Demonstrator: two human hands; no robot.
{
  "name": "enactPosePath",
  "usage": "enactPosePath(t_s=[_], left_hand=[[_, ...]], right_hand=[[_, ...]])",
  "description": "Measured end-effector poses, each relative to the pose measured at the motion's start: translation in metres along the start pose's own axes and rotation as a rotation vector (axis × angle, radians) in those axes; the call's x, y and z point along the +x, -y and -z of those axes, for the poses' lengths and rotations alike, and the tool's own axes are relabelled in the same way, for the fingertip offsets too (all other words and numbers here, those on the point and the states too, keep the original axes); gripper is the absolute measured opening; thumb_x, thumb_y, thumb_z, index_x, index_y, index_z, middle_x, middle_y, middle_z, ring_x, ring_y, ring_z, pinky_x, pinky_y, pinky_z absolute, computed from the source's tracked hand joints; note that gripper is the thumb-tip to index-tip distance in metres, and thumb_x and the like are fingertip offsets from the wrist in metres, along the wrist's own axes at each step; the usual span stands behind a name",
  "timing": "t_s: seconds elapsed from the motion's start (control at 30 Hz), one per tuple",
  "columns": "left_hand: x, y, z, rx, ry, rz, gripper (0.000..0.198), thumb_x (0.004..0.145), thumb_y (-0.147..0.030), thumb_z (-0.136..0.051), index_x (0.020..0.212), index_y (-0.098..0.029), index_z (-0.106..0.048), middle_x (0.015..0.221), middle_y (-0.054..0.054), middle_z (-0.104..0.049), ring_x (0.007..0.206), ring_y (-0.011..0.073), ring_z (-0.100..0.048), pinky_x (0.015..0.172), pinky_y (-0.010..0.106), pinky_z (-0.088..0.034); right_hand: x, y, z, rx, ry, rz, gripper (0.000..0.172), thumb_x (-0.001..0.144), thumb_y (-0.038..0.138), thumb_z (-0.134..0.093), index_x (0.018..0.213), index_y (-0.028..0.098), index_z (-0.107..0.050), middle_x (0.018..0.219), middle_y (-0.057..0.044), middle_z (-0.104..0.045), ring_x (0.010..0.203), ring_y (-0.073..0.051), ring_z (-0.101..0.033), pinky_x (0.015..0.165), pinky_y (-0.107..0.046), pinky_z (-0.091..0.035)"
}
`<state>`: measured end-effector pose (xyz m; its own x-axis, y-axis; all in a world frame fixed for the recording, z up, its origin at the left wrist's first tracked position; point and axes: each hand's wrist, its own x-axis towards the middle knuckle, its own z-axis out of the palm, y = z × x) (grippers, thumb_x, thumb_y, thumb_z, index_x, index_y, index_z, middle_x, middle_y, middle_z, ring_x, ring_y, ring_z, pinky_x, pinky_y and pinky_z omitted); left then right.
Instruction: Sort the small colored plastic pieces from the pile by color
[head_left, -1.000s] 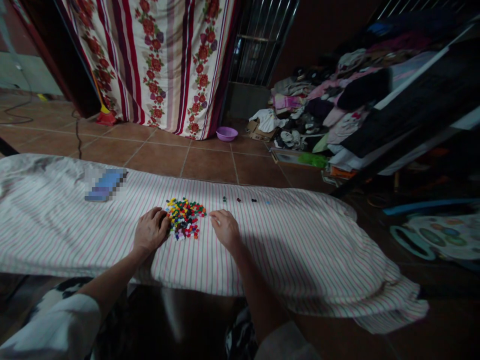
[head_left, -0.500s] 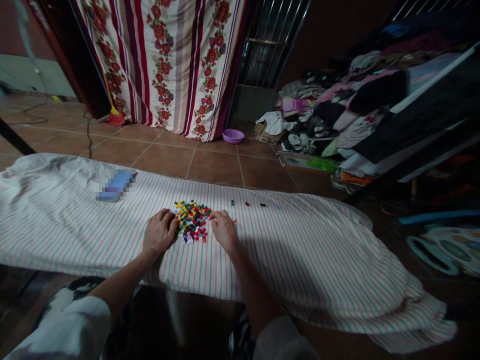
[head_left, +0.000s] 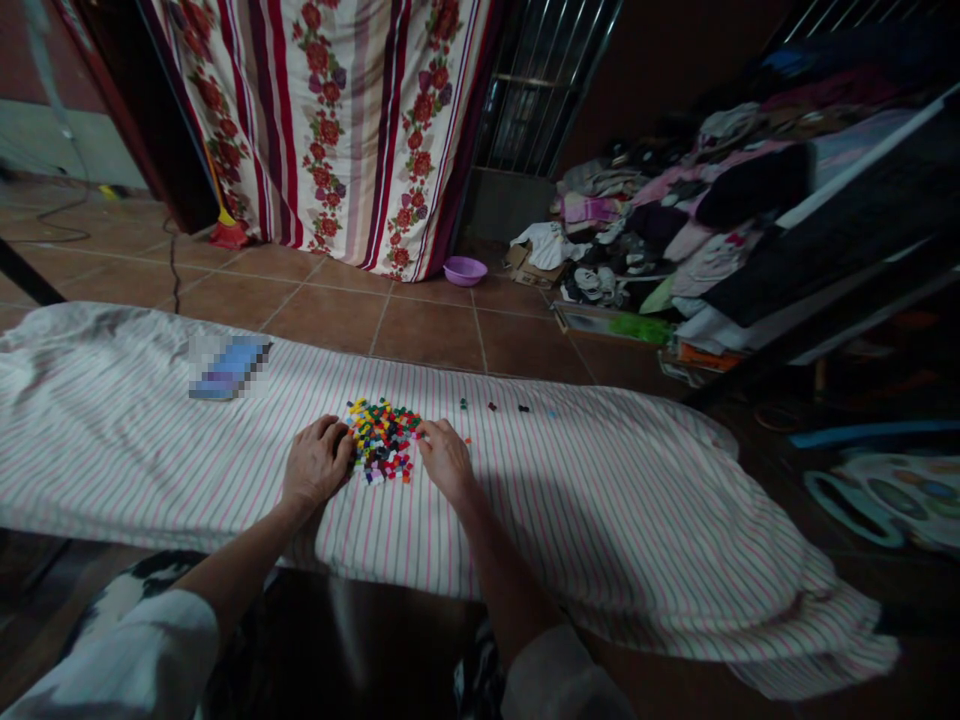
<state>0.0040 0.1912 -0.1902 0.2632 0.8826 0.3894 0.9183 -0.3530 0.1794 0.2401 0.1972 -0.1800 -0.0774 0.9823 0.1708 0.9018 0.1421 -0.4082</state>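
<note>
A heap of small colourful plastic pieces (head_left: 385, 442) lies on the striped cloth (head_left: 360, 540) between my hands. Against the heap's left side rests my left hand (head_left: 318, 462), its fingers loosely bent and lying over the edge pieces. My right hand (head_left: 447, 462) is at the right side, thumb and forefinger pinched together at the outermost pieces; whatever is between them is too small to name. An orange piece (head_left: 468, 441) lies just beyond the right hand. Farther back sit a spaced row of tiny pieces: green (head_left: 463, 404), dark red (head_left: 492, 406), black (head_left: 523, 408) and light blue (head_left: 553, 412).
A blurred blue flat object (head_left: 229, 368) lies on the cloth at the left. Beyond are a tiled floor, a purple basin (head_left: 465, 270), a flowered curtain (head_left: 322, 130) and a broom (head_left: 228, 230). Clothes (head_left: 675, 210) are heaped at the right.
Both hands stay at the heap in nearly the same pose. The whole view has shifted very slightly; the pieces in the row look unmoved.
</note>
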Motion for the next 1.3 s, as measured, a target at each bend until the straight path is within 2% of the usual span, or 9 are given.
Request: enactPosePath(t_s=[0.23,0.47,0.67,0.93,1.17,1.3], left_hand=[[-0.001,0.001,-0.001,0.119,0.02,-0.096,0.033,0.094,-0.03,-0.035,0.1,-0.021,-0.066,0.112,0.009,-0.066,0.12,0.0299,-0.051,0.089,0.044,-0.045],[-0.001,0.003,-0.001,0.113,0.015,-0.128,0.033,0.092,-0.03,-0.036,0.101,-0.022,-0.067,0.113,0.01,-0.066,0.119,0.0305,-0.051,0.087,0.045,-0.046],[-0.002,0.003,-0.001,0.095,0.006,-0.096,0.034,0.092,-0.031,-0.035,0.099,-0.022,-0.067,0.112,0.01,-0.066,0.118,0.0298,-0.052,0.088,0.045,-0.047],[-0.002,0.005,-0.003,0.046,-0.023,-0.057,0.032,0.09,-0.033,-0.036,0.098,-0.022,-0.065,0.112,0.01,-0.065,0.114,0.0281,-0.054,0.086,0.042,-0.047],[-0.003,0.007,-0.004,0.088,-0.004,-0.13,0.03,0.089,-0.033,-0.038,0.096,-0.022,-0.065,0.113,0.01,-0.065,0.119,0.0297,-0.051,0.089,0.044,-0.046],[-0.003,0.008,-0.006,0.075,-0.015,-0.1,0.029,0.088,-0.032,-0.038,0.096,-0.022,-0.064,0.113,0.01,-0.065,0.116,0.0291,-0.053,0.088,0.043,-0.047]], right_hand=[[-0.004,0.004,0.003,0.003,-0.005,0.027,0.019,0.09,0.015,-0.051,0.1,0.024,-0.063,0.101,-0.004,-0.062,0.093,-0.016,-0.06,0.079,-0.025,-0.043],[-0.008,0.008,0.011,0.067,-0.023,0.025,0.017,0.089,0.014,-0.05,0.097,0.024,-0.062,0.102,-0.003,-0.065,0.1,-0.015,-0.06,0.086,-0.025,-0.043],[-0.009,-0.001,0.016,0.226,-0.091,-0.032,0.02,0.086,0.012,-0.05,0.097,0.024,-0.062,0.098,0.0,-0.07,0.087,-0.013,-0.064,0.079,-0.024,-0.045],[-0.017,-0.036,0.023,0.338,-0.193,-0.108,0.017,0.084,0.018,-0.051,0.094,0.022,-0.063,0.089,-0.001,-0.072,0.076,-0.013,-0.066,0.073,-0.024,-0.05],[-0.025,-0.094,0.045,0.24,-0.323,-0.258,0.018,0.08,0.021,-0.053,0.09,0.023,-0.067,0.088,-0.002,-0.071,0.076,-0.015,-0.066,0.073,-0.026,-0.05],[-0.029,-0.112,0.049,0.188,-0.364,-0.299,0.018,0.078,0.02,-0.053,0.087,0.023,-0.068,0.083,-0.001,-0.07,0.074,-0.015,-0.064,0.072,-0.026,-0.049]])
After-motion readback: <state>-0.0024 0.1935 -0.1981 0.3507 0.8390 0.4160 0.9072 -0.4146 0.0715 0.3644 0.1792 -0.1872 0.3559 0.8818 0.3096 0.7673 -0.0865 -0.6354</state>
